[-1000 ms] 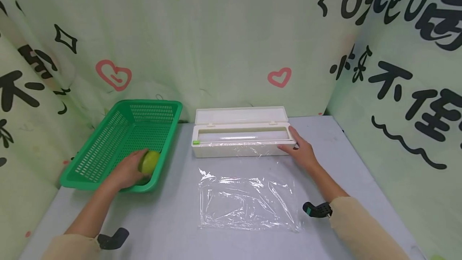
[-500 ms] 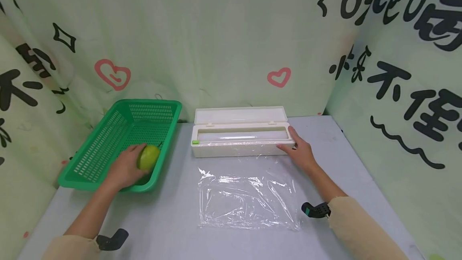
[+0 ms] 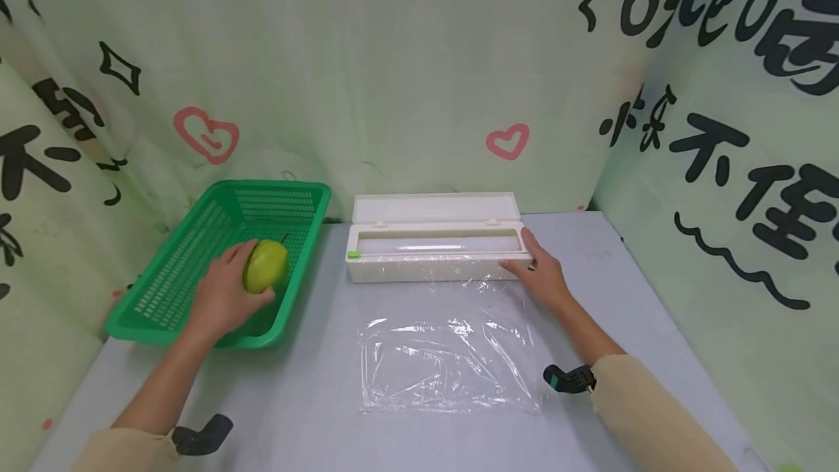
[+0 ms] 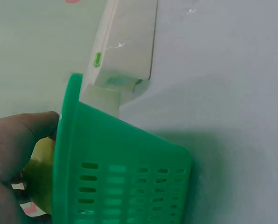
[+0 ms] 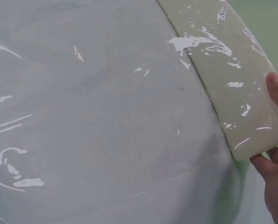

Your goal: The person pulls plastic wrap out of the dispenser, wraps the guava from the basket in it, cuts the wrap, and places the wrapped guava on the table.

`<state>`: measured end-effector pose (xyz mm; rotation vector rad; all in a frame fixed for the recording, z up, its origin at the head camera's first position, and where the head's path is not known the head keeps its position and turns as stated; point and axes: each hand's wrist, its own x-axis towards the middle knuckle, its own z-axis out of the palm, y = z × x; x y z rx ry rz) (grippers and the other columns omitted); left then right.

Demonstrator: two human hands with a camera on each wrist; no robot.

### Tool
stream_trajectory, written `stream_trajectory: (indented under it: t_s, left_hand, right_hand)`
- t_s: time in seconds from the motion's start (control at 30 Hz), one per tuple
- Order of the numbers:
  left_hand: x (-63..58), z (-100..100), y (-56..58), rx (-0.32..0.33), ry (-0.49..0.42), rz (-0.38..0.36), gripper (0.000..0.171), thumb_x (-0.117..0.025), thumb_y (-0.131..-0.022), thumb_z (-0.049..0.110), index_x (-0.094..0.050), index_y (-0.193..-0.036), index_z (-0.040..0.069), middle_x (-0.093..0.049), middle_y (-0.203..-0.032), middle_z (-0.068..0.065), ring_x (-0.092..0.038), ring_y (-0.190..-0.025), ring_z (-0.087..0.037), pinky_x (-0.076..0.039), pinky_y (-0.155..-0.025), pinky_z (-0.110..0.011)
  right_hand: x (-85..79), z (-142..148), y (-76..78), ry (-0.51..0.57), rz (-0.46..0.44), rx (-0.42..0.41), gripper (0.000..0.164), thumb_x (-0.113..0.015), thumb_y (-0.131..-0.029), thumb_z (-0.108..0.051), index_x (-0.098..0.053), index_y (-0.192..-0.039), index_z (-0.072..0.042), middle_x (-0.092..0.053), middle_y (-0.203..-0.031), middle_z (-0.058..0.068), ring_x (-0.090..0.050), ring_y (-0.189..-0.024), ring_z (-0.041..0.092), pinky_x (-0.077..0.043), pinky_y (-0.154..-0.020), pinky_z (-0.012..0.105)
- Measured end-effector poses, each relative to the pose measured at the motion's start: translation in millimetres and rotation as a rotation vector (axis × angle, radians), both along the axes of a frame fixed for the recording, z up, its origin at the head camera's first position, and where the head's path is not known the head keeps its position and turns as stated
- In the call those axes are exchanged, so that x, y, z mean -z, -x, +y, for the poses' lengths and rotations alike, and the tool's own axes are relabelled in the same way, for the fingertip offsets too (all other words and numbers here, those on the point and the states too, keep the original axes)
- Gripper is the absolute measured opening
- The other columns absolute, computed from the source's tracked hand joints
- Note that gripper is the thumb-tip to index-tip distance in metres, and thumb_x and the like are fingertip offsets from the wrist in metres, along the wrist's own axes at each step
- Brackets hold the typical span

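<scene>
In the head view my left hand (image 3: 223, 292) grips a green apple (image 3: 266, 266) with a thin dark stem, above the near right part of a green plastic basket (image 3: 147, 297). Part of the apple is hidden by the basket's rim in the left wrist view. My right hand (image 3: 542, 272) holds the right end of a white cling film dispenser (image 3: 435, 271), thumb on the front and fingers at the end. Its lid (image 3: 435, 206) stands raised, showing the film roll (image 3: 439, 245). A sheet of clear cling film (image 3: 446, 366) runs from its front onto the table.
The dispenser has a small green slider (image 3: 354, 254) at its left end. Around the pale table (image 3: 308, 414) hang light green curtains (image 3: 406, 79) with black lettering and pink hearts. Each wrist carries a black camera mount.
My left hand has lifted the apple up from the basket's near right corner and shifted it slightly left. My right hand stays on the dispenser, which has barely moved.
</scene>
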<state>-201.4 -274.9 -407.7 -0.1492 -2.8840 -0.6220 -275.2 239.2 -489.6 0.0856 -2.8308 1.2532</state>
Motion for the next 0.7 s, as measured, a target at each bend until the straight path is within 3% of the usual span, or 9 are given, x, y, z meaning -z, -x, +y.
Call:
stream_trajectory:
  t_s: [0.27,0.7]
  left_hand:
    - [-14.1,15.5,-4.6,0.003,-0.037,0.051,0.079,-0.072,-0.077,0.020,-0.036,-0.146,0.007,-0.042,-0.142,-0.021,-0.046,-0.108,-0.039,-0.046,-0.072,-0.053]
    - [-26.6,51.6,-13.3,0.106,-0.032,0.124,0.079,-0.074,-0.076,0.018,-0.038,-0.146,0.012,-0.044,-0.143,-0.016,-0.049,-0.112,-0.036,-0.044,-0.080,-0.056]
  right_hand:
    - [0.0,1.3,5.7,0.000,-0.014,-0.005,0.091,-0.064,-0.090,-0.045,-0.010,-0.156,-0.015,-0.014,-0.162,0.012,-0.020,-0.148,0.036,-0.026,-0.117,0.052]
    - [-0.2,-3.2,5.9,0.001,0.036,-0.016,0.088,-0.065,-0.091,-0.037,-0.012,-0.156,-0.011,-0.018,-0.160,0.016,-0.021,-0.147,0.038,-0.025,-0.117,0.053]
